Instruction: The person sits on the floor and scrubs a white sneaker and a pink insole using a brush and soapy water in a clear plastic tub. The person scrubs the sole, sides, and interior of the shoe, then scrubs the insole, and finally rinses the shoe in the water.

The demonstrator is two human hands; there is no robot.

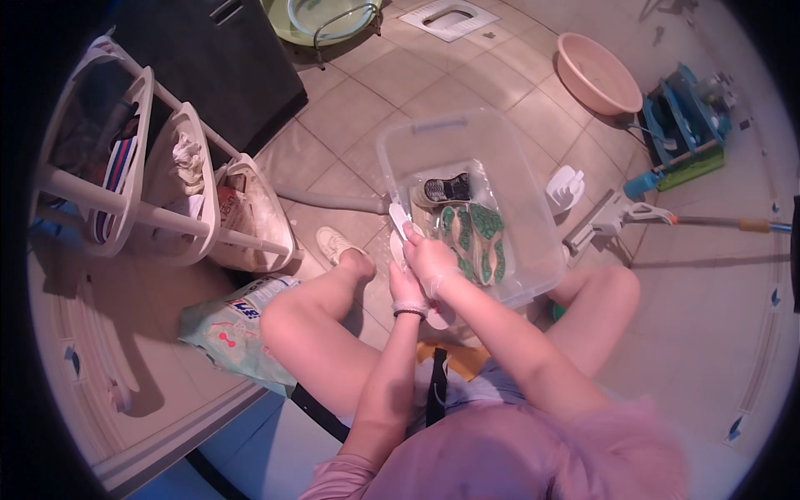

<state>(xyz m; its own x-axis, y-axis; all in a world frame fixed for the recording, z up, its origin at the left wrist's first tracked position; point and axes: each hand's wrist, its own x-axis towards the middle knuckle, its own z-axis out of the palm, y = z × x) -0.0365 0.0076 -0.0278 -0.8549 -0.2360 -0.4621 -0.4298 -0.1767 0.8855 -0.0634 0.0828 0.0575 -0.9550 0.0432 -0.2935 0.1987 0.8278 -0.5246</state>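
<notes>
Both my hands, in thin clear gloves, are together at the near left edge of a clear plastic tub [533, 200]. My right hand [431, 257] is closed round a slim white thing [399, 218] that looks like a brush; its far end points away from me. Just below, my left hand [406, 289] grips a pale, long, shoe-like thing [439, 317], mostly hidden by my hands. Inside the tub lie a shoe with a black-and-white sole [447, 188] and several green-patterned, sole-shaped pieces [487, 223], seemingly in shallow water.
A white plastic rack [179, 221] with cloths stands at left, near a grey hose [329, 198]. Right of the tub are a white brush-like thing [566, 185] and a mop [608, 221]. Farther off are a pink basin [596, 75], blue caddy [679, 117] and squat toilet [450, 18].
</notes>
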